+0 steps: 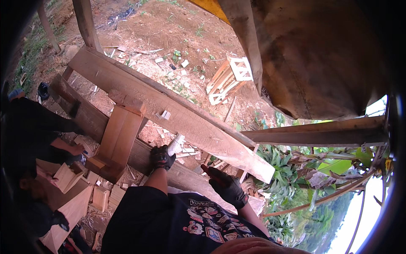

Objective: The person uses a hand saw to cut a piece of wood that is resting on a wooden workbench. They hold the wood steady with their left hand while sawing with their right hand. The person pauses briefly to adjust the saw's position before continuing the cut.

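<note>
Your gloved left hand [163, 158] has its fingers closed around a pale, narrow object [176, 144], which juts up from your grip toward the long plank of the bench [192, 122]. Your gloved right hand [227, 185] is released, fingers extended, just beside the bench's near side. Small wood blocks [165, 114] sit on that plank, while a slatted wooden frame [224, 82] stands on the ground beyond.

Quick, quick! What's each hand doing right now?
Left hand: closed, holding a whitish object, too unclear to name.
Right hand: open, with nothing seen in it.
</note>
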Demonstrator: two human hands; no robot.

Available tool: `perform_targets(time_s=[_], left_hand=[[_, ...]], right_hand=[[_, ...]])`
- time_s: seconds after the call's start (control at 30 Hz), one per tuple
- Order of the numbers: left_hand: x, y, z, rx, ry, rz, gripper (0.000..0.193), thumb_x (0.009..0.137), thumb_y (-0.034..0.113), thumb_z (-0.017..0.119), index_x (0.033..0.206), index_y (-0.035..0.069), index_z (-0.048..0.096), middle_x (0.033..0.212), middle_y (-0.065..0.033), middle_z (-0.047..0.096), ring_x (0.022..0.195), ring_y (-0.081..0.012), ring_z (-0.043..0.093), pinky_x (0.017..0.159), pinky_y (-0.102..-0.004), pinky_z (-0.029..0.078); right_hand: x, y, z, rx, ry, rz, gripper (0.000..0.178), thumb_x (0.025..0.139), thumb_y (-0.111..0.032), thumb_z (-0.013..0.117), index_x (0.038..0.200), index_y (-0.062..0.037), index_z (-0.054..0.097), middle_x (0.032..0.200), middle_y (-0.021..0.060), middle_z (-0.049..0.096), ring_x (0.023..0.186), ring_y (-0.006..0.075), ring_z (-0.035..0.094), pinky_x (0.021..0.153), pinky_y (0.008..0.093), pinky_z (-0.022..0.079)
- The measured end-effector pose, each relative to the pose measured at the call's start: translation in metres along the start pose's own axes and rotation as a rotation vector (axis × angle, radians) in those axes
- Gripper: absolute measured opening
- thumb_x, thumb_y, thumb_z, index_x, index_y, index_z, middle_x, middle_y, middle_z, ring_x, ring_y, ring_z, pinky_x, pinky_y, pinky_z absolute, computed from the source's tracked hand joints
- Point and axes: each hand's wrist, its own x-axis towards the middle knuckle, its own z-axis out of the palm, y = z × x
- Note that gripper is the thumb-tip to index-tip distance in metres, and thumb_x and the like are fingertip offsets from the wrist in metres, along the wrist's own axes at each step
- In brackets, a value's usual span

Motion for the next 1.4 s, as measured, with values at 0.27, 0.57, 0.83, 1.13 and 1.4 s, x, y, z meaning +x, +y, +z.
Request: perform_targets(time_s=[0.27, 0.57, 0.83, 1.13, 1.4], left_hand=[[-0.001, 0.005, -0.005, 0.000, -0.003, 0.000, 0.050, 0.079, 0.054, 0.085, 0.105, 0.013, 0.074, 0.100, -0.0156, 0.078, 0.106, -0.0388, 0.072, 0.105, -0.0487, 0.053], [0.003, 0.009, -0.015, 0.005, -0.073, -0.027, 0.049, 0.078, 0.053, 0.087, 0.103, 0.012, 0.075, 0.098, -0.0156, 0.078, 0.102, -0.0394, 0.072, 0.104, -0.0496, 0.054], [-0.001, 0.000, 0.006, 0.044, 0.075, 0.028, 0.053, 0.079, 0.055, 0.086, 0.109, 0.012, 0.075, 0.099, -0.0144, 0.078, 0.104, -0.0374, 0.072, 0.112, -0.0497, 0.050], [0.007, 0.014, -0.023, -0.031, -0.110, -0.050, 0.046, 0.077, 0.052, 0.089, 0.097, 0.014, 0.075, 0.095, -0.0137, 0.077, 0.100, -0.0377, 0.073, 0.096, -0.0498, 0.057], [0.005, 0.002, -0.005, -0.008, -0.092, -0.048, 0.054, 0.077, 0.057, 0.088, 0.109, 0.015, 0.077, 0.104, -0.0118, 0.079, 0.109, -0.0373, 0.072, 0.100, -0.0499, 0.055]], right_hand=[[0.003, 0.000, 0.009, -0.080, 0.134, -0.064, 0.058, 0.106, -0.020, 0.069, 0.163, -0.0268, 0.057, 0.144, 0.0136, 0.071, 0.122, 0.0348, 0.074, 0.095, 0.0464, 0.064], [0.020, 0.010, 0.000, -0.015, 0.254, 0.033, 0.034, 0.102, -0.019, 0.078, 0.134, -0.0097, 0.074, 0.119, 0.0134, 0.080, 0.098, 0.0323, 0.082, 0.081, 0.0409, 0.065], [0.042, -0.001, -0.016, -0.128, 0.258, 0.022, 0.039, 0.098, -0.017, 0.080, 0.137, -0.0220, 0.077, 0.114, 0.0046, 0.076, 0.083, 0.0240, 0.077, 0.067, 0.0393, 0.061], [0.104, 0.046, 0.090, 0.021, 0.092, -0.141, 0.050, 0.106, -0.024, 0.067, 0.156, -0.0232, 0.062, 0.137, 0.0140, 0.075, 0.109, 0.0389, 0.078, 0.091, 0.0492, 0.063], [0.180, 0.074, 0.124, 0.009, -0.087, -0.099, 0.053, 0.106, -0.028, 0.065, 0.158, -0.0221, 0.060, 0.130, 0.0175, 0.077, 0.104, 0.0417, 0.077, 0.091, 0.0506, 0.061]])
